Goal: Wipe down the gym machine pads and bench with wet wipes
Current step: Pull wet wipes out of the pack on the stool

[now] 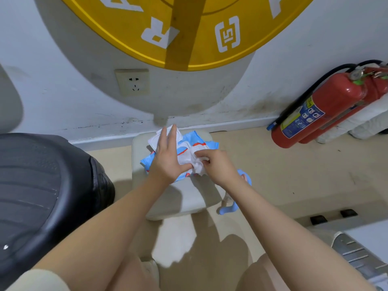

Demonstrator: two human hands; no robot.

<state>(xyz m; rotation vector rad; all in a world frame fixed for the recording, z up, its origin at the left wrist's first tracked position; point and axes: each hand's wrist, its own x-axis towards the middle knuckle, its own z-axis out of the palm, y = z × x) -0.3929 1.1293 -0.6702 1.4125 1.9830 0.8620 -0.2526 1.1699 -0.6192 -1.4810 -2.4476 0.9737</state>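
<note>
Wet-wipe pack [206, 143] — a blue and white soft packet with its white flip lid [155, 139] raised at the far left end — lies on a pale cushioned stool [189, 198] that stands on the beige floor [294, 175], close to the white wall [63, 80]. Going left to right: a black padded machine seat [42, 185] fills the near left of the scene, well apart from the pack. On the wall to its right sits a white power socket [132, 82], and above that hangs a large yellow disc with white lettering [184, 28]. The left hand [168, 158] lies flat on the left half of the pack, its fingers straight and pressed together, pointing toward the wall, with the fingertips reaching over the raised lid. Just to the right, the right hand [218, 164] pinches a crumpled white wipe [199, 166] between thumb and curled fingers at the pack's opening; the wipe is partly drawn out and touches both hands. Beside the right wrist, at the stool's right edge, a light blue object [231, 206] shows in part — its kind cannot be told. At the far right, a red fire extinguisher [327, 110] with a black hose leans against the wall, and a grey ribbed machine part [357, 248] occupies the near right corner.
</note>
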